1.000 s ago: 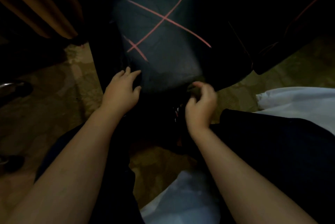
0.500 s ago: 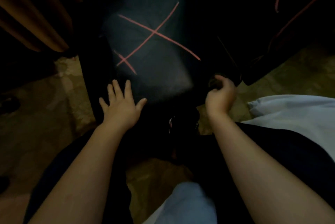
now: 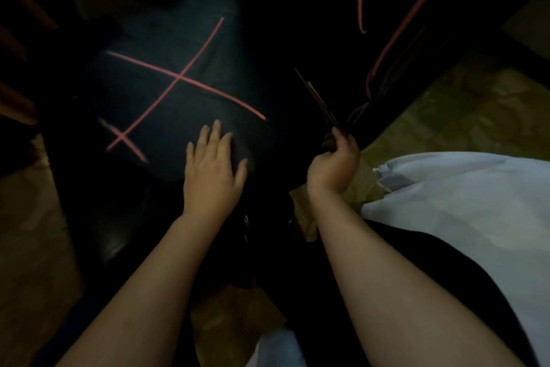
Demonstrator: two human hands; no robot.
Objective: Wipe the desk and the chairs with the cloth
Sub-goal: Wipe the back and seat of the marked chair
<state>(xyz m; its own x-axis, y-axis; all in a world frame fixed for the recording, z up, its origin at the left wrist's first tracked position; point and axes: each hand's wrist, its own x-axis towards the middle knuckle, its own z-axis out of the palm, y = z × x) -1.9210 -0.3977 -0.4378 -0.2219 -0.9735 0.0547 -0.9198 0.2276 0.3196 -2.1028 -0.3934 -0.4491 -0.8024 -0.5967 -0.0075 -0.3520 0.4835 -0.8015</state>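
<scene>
Head view: left hand (image 3: 211,170) flat on chair seat (image 3: 166,99); right hand (image 3: 333,167) grips dark cloth (image 3: 329,141) beside it.

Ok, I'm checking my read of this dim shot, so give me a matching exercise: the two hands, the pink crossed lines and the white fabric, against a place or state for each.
1 left hand
2 right hand
3 pink crossed lines
4 white fabric

A lies at the right, beside the forearm
B curled round a small dark item
C marked across the dark padded seat
D fingers straight, flat on that seat

Pairs: 1-D, 2-B, 3-C, 4-A
</scene>
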